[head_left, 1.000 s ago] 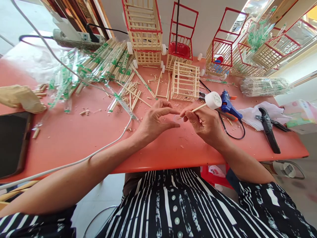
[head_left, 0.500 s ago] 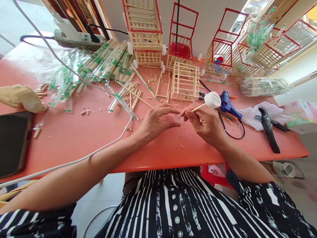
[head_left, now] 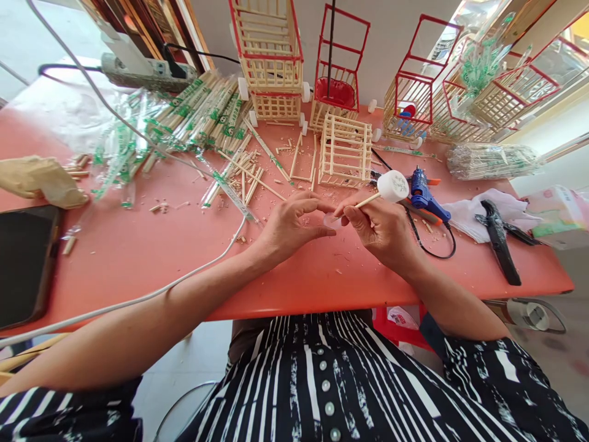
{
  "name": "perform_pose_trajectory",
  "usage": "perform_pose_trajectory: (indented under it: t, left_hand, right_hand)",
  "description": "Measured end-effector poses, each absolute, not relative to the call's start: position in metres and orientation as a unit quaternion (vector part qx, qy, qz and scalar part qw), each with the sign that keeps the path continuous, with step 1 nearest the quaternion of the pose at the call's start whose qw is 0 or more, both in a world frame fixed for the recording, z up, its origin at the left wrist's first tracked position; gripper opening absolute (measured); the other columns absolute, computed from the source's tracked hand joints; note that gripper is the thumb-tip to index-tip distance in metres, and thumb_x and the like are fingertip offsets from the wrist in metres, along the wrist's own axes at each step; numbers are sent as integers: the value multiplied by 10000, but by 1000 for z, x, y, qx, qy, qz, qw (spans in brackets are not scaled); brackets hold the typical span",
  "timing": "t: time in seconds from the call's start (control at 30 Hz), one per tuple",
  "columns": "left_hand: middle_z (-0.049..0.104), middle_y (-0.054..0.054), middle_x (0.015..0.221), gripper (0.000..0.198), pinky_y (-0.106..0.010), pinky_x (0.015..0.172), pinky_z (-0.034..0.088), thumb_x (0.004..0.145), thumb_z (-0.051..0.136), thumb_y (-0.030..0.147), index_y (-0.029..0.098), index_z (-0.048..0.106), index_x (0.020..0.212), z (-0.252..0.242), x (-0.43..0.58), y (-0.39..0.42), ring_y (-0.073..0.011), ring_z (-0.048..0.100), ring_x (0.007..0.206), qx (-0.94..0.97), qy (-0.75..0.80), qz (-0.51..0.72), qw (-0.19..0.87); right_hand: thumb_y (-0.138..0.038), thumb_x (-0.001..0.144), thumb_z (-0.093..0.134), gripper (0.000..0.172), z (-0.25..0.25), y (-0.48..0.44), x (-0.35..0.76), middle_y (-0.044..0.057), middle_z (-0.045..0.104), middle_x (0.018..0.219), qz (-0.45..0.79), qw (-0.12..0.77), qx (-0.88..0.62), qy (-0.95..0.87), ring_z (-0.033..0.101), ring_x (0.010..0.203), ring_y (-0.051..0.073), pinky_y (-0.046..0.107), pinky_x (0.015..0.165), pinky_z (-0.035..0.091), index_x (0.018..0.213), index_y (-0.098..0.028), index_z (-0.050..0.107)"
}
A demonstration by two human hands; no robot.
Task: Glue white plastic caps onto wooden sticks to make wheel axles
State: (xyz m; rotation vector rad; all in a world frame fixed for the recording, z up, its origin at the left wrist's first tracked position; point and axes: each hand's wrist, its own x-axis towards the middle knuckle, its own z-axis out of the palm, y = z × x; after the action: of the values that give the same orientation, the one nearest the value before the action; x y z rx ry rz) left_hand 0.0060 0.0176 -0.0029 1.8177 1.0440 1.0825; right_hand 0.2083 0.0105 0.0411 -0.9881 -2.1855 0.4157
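Note:
Over the front of the table, my right hand (head_left: 380, 230) pinches a thin wooden stick (head_left: 367, 201). A white bottle cap (head_left: 392, 186) is fixed on the stick's outer end. My left hand (head_left: 297, 226) curves its thumb and fingers round a whitish, see-through round cap (head_left: 331, 221), partly hidden by the fingertips. The stick's inner end reaches this cap; whether it is set into it I cannot tell. Just beyond my hands stands a small crate-like frame (head_left: 346, 150) of wooden sticks.
A blue glue gun (head_left: 426, 196) with its cord and black pliers (head_left: 499, 242) lie at right. Stick carts with red edges (head_left: 271, 61) stand at the back. Wrapped chopsticks (head_left: 211, 110) are heaped at back left. A white cable (head_left: 202, 267) crosses my left forearm; a phone (head_left: 27, 264) lies far left.
Very little differs. The stick with the white cap has turned or tilted slightly in my right hand; my left hand keeps its place round the see-through cap.

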Motion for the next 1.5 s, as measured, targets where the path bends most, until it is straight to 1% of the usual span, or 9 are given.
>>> perform_pose_trajectory:
  t: [0.47,0.63,0.77,0.93,1.0,1.1,1.17,1.3,1.5]
  left_hand:
    - [759,-49,1092,250,-406,1023,482,780,830,262,208,776,1019,-5,7,18,-243,679,1076,714,409,414,389]
    - [776,-49,1105,262,-408,1043,483,795,811,301,206,760,1034,-5,6,18,-248,682,1105,716,413,408,389]
    - [783,-44,1097,240,-389,1011,497,798,795,295,212,763,1021,-4,7,17,-245,693,1088,718,426,398,381]
    - [779,-48,1092,197,-377,984,509,833,770,265,219,769,1025,-11,6,18,-229,700,1045,739,417,390,358]
    - [774,-61,1127,223,-405,1027,502,818,791,231,219,780,1040,-16,6,21,-242,686,1095,749,407,395,344]
    - [760,-73,1213,255,-467,1150,427,783,837,196,236,806,1032,-23,4,25,-261,642,1210,776,379,400,307]
    - [742,-72,1267,253,-498,1191,386,785,839,183,259,817,1025,-25,3,27,-260,629,1239,790,372,392,290]
    - [716,-73,1319,238,-537,1217,353,796,830,183,274,825,1016,-25,2,27,-271,599,1295,796,383,375,282]
    - [709,-86,1311,170,-520,1235,341,834,815,222,233,823,1003,-24,1,24,-274,574,1315,811,382,360,261]
  right_hand:
    - [-451,1074,474,396,41,11,210,27,731,820,164,336,-385,-844,656,740,138,264,745,490,893,-203,724]
    - [-458,1061,507,353,37,13,211,21,706,801,172,354,-385,-835,637,708,135,263,696,477,917,-197,696]
    - [-467,1049,531,326,35,14,213,23,713,834,164,344,-402,-832,619,687,125,257,663,459,937,-196,672]
    - [-473,1043,540,350,36,15,214,21,726,836,136,321,-403,-846,564,642,115,261,647,428,884,-197,685]
    - [-474,1040,546,358,34,15,214,21,737,850,130,320,-399,-850,550,638,116,264,641,416,873,-197,699]
    - [-460,1029,574,357,31,16,214,16,745,849,130,317,-392,-854,540,629,115,266,630,403,833,-194,709]
    - [-449,1023,588,361,29,17,214,16,749,851,134,306,-393,-857,544,629,114,265,625,397,802,-191,709]
    - [-449,1017,597,343,27,18,215,18,750,839,149,284,-397,-860,571,639,120,261,626,401,832,-194,730]
    - [-476,1012,590,357,23,19,215,30,754,852,145,260,-411,-862,575,653,133,265,633,398,859,-199,755]
